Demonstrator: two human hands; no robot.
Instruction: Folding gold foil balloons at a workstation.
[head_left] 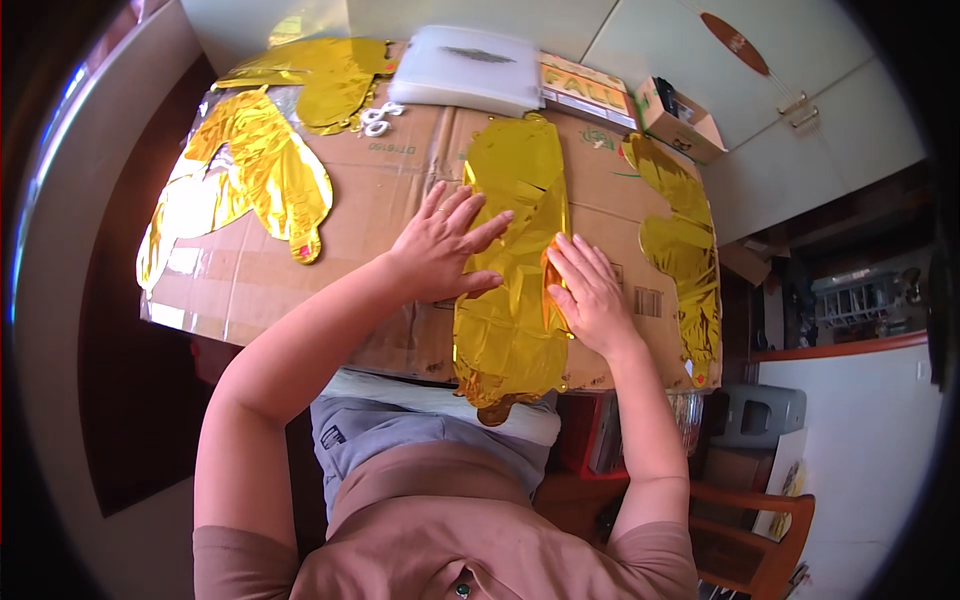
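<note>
Foil piece (512,345), shiny gold and elongated, is laid centrally on the brown-cardboard-covered tabletop (365,185); left hand (450,243) is splayed open, right hand (590,295) extended flat-fingered at its edge (apparently so it is steadied).

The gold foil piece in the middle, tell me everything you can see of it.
The gold foil piece is long, flat, shiny and creased, like thin metallic film. It lies on the cardboard, its darker, crumpled near end reaching past the edge. The left hand spreads over its left side; the right hand lies flat at its right edge, where an orange patch shows.
</note>
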